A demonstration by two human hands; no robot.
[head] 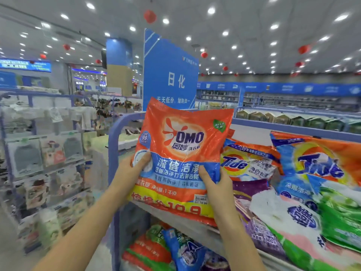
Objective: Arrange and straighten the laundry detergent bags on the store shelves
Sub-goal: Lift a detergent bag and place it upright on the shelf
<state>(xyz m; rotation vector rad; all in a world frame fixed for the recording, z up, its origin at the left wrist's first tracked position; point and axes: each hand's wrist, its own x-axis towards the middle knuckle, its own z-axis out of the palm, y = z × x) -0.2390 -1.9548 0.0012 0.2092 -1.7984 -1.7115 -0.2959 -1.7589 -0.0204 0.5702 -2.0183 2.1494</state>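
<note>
Holding an orange and blue OMO bag (pixel 181 153) upright in both hands, a person stood at the left end of a store shelf (pixel 192 230). The left hand (pixel 134 165) gripped the bag's left edge and the right hand (pixel 216 182) its right edge. On each hand the fingers (pixel 145 158) were clamped on the plastic, thumbs pressed to the front and the rest hidden behind. The bag's bottom edge sat at the shelf's front lip; whether it rested there could not be told.

The step in hand looked like placing this bag at the row's left end. The next move probably called for standing it or laying it squarely beside the small Tide bag (pixel 248 163), label forward, without letting the soft pack slump.

The bag read "OMO 奥妙 洗衣粉", then "深层洁净" on the blue band, a round "99" badge, "1千克", and a yellow strip with "惊爆价 10.9". A small price sticker was too blurred to be sure of.

To the right lay a jumble: a larger Tide bag (pixel 316 165), a purple bag (pixel 252 188), a white and pink bag (pixel 289 218) and a green bag (pixel 341 212), tilted and overlapping.

Behind stood a blue sign (pixel 172 79) reading "日化" and "天天低价".
</note>
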